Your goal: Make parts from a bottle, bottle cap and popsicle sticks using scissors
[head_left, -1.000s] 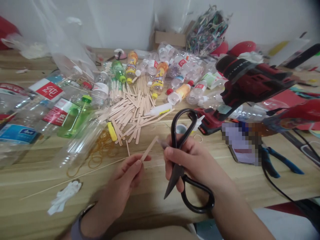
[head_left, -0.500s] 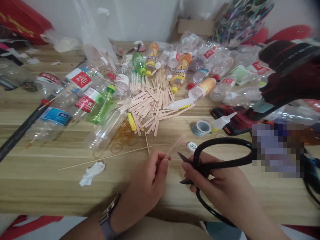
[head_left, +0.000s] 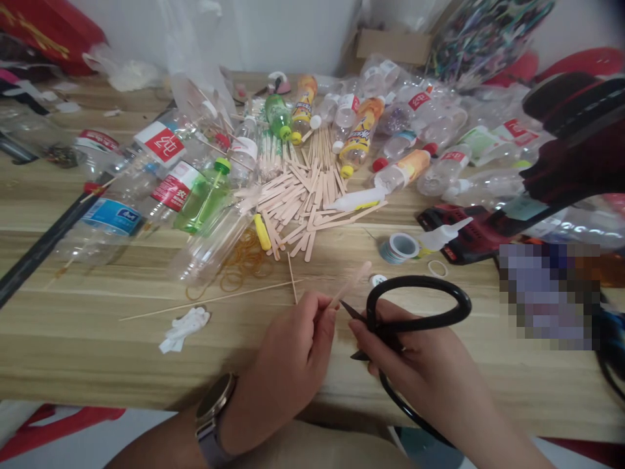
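Between thumb and fingers, my left hand [head_left: 293,365] pinches a flat wooden craft stick [head_left: 355,281] that points up and to the right. My right hand [head_left: 415,358] is wrapped round black-handled scissors [head_left: 417,303], near the pivot. The blades are parted, and the upper tip lies close to the stick's lower part; whether they touch I cannot tell. Beyond the hands, a heap of loose craft sticks [head_left: 293,202] spreads over the wooden table [head_left: 112,358]. Thin wooden skewers [head_left: 209,301] lie just left of my left hand.
Plastic bottles [head_left: 200,202] crowd the left and back. Rubber bands [head_left: 244,260], a tape roll [head_left: 399,247] and a glue bottle [head_left: 442,236] lie in the middle. A red-and-black power tool [head_left: 459,234] stands at right. White gloves [head_left: 185,329] lie at left front.
The scissors have turned slightly and shifted left, bringing the upper blade nearer the craft stick. My left hand has moved a little to the right, still pinching the stick. The camera view has shifted slightly.
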Available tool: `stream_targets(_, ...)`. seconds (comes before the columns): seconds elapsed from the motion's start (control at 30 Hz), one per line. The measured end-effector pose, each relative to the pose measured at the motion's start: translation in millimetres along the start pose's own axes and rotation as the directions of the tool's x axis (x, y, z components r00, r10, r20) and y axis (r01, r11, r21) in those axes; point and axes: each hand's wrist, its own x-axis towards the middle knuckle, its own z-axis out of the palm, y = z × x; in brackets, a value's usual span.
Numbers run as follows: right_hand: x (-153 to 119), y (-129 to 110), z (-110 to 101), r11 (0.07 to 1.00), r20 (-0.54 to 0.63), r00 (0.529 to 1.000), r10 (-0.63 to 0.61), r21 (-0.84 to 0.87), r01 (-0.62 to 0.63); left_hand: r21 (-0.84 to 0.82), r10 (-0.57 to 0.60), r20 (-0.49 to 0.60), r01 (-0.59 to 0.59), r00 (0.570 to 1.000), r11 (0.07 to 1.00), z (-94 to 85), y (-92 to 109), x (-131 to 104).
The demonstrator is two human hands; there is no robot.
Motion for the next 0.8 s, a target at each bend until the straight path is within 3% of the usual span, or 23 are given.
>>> stream_targets(0.17, 3.2, -2.2, -2.4, 0.979, -0.031, 0.99, -0.14, -0.153, 0.133, 0.049, -0.008, 0.009, 0.007, 1.0, 0.999, -0.6, 2.3, -2.1)
stream_targets(0.4, 0.8, 0.9, -1.6, 0.868, -0.111, 0.92, -0.376, -0.389, 0.308, 0.115, 0.058, -0.02, -0.056, 0.998, 0.992, -1.1, 4.2, -2.6)
stream_targets(0.8, -2.7, 0.4, 0.1, 0.851, -0.13, 0.912, -0.389, -0.431, 0.301, 0.2, 0.103, -0.022, -0.097, 0.994, 0.975, -1.2, 5.7, -6.0)
